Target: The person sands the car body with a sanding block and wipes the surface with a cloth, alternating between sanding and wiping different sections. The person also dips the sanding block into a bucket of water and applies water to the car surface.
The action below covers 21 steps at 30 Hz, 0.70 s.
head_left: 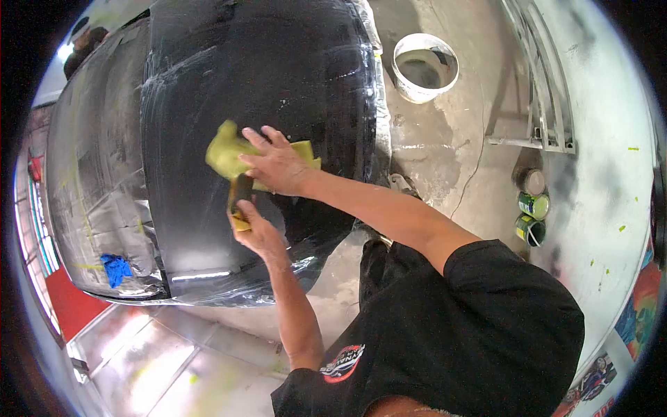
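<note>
A dark sanding block [241, 189] with yellow along its edge is gripped in my left hand [260, 233], raised over a large black car panel [229, 76]. Just beyond it, my right hand [279, 165] presses down on a yellow-green cloth [226, 151], fingers spread across its top. One end of the cloth is blurred by motion. The panel around both hands has a dull, streaked surface with some whitish smears.
Grey masked sheeting [104, 160] adjoins the panel on the left, with a crumpled blue cloth or glove [115, 270] on it. A white bucket [425, 68] stands on the floor, and several cans [533, 205] sit by the wall. Another person [85, 45] is at far left.
</note>
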Tool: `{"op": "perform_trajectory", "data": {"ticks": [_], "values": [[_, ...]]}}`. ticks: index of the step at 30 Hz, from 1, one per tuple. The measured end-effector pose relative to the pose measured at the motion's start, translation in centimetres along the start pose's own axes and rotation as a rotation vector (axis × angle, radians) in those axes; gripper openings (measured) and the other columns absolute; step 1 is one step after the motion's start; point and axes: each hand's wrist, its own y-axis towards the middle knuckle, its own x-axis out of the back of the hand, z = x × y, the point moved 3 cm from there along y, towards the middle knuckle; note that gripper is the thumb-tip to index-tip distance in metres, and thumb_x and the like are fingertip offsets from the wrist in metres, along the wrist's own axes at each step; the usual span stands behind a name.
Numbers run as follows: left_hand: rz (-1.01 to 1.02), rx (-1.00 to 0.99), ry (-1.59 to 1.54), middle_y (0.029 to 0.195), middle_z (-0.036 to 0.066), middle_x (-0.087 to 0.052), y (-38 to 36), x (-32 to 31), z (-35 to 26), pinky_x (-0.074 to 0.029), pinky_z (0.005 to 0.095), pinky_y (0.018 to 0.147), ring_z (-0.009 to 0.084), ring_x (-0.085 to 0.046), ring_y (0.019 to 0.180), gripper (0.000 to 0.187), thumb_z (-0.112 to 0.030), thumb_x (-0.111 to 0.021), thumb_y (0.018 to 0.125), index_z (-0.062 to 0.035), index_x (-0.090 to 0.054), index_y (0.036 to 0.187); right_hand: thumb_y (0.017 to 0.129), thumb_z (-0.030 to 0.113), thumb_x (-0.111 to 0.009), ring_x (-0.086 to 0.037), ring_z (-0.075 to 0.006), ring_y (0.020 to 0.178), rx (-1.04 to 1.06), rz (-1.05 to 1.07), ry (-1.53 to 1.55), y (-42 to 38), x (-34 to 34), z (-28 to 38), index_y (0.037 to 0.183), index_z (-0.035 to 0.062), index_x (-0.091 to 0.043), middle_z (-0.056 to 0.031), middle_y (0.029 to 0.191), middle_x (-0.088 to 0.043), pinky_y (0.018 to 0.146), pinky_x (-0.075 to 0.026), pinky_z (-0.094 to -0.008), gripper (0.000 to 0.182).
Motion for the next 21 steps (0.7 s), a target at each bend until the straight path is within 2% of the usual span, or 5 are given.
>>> {"op": "perform_trajectory", "data": {"ticks": [4, 11, 15, 17, 21], "values": [[0.01, -0.112, 0.282, 0.105, 0.019, -0.073, 1.0, -0.4, -3.6, -0.054, 0.0403, 0.086, 0.0245, -0.07, 0.095, 0.024, -0.014, -0.065, 0.1, 0.0027, -0.068, 0.117, 0.083, -0.001, -0.067, -0.036, -0.0453, 0.145, -0.067, 0.034, 0.281, -2.2, 5.2, 1.2, 0.149, 0.0063, -0.05, -0.0242, 0.158, -0.038, 0.121, -0.03, -0.0516, 0.069], [0.966, -0.741, 0.519, 0.118, 0.019, -0.068, -6.6, -5.9, 0.4, -0.054, 0.0483, 0.093, 0.0406, -0.064, 0.109, 0.045, 0.001, -0.069, 0.082, -0.0029, -0.062, 0.126, 0.074, -0.015, -0.059, -0.049, -0.0359, 0.141, -0.253, 0.225, 0.392, -12.8, 10.9, -0.2, 0.161, 0.0045, -0.03, -0.0222, 0.153, -0.049, 0.117, -0.041, -0.0434, 0.093], [1.09, -0.731, 0.313, 0.119, 0.019, -0.068, -8.1, -6.4, 1.6, -0.053, 0.0461, 0.097, 0.0393, -0.063, 0.112, 0.039, -0.001, -0.07, 0.084, -0.001, -0.064, 0.122, 0.089, 0.016, -0.068, -0.071, -0.0359, 0.107, -0.618, 0.621, 0.056, -18.9, 11.0, -3.3, 0.152, 0.0184, -0.051, -0.0199, 0.119, -0.071, 0.093, -0.055, -0.043, 0.064], [1.054, -0.717, 0.248, 0.126, 0.018, -0.067, -8.1, -5.6, 2.9, -0.052, 0.045, 0.1, 0.0383, -0.062, 0.119, 0.041, -0.004, -0.069, 0.085, -0.0014, -0.065, 0.125, 0.092, 0.028, -0.072, -0.074, -0.0303, 0.088, -0.562, 0.442, -0.063, -22.7, 11.8, -4.2, 0.141, 0.0206, -0.063, -0.0179, 0.105, -0.075, 0.077, -0.055, -0.0399, 0.05], [1.036, -1.312, 0.467, 0.15, 0.014, -0.053, -7.3, -1.9, 8.8, -0.038, 0.0553, 0.116, 0.0343, -0.045, 0.144, 0.046, -0.023, -0.064, 0.092, -0.0074, -0.064, 0.135, 0.095, 0.03, -0.075, -0.074, -0.0207, 0.08, -1.085, 0.061, 0.005, -30.5, 11.8, -1.1, 0.129, 0.0094, -0.069, -0.0141, 0.097, -0.076, 0.069, -0.056, -0.0338, 0.041]]}}
